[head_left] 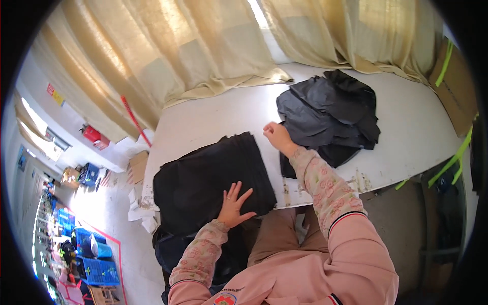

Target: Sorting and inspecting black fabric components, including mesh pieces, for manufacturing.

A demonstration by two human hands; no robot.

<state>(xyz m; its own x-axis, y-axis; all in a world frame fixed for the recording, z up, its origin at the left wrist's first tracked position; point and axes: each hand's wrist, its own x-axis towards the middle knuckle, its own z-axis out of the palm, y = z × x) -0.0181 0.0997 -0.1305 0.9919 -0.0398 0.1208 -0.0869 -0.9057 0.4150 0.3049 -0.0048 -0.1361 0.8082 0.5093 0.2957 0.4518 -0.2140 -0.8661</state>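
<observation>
My left hand [235, 205] lies flat with its fingers spread on a neat stack of black fabric pieces [201, 170] at the near left of the white table. To the right of that stack, my right hand [278, 136] is held with its fingers curled in, and no thing shows in them. Just beyond and right of it is a loose, crumpled heap of black fabric [330, 109], with a shiny look on its upper folds. Whether the right hand touches the table or hovers over it I cannot tell.
The white table [203, 117] has a worn near edge. Beige curtains [203, 46] hang along its far side. A cardboard box [455, 91] with yellow-green strips stands at the right. More black material [175, 249] lies below the stack. Blue crates [101, 269] stand on the floor far left.
</observation>
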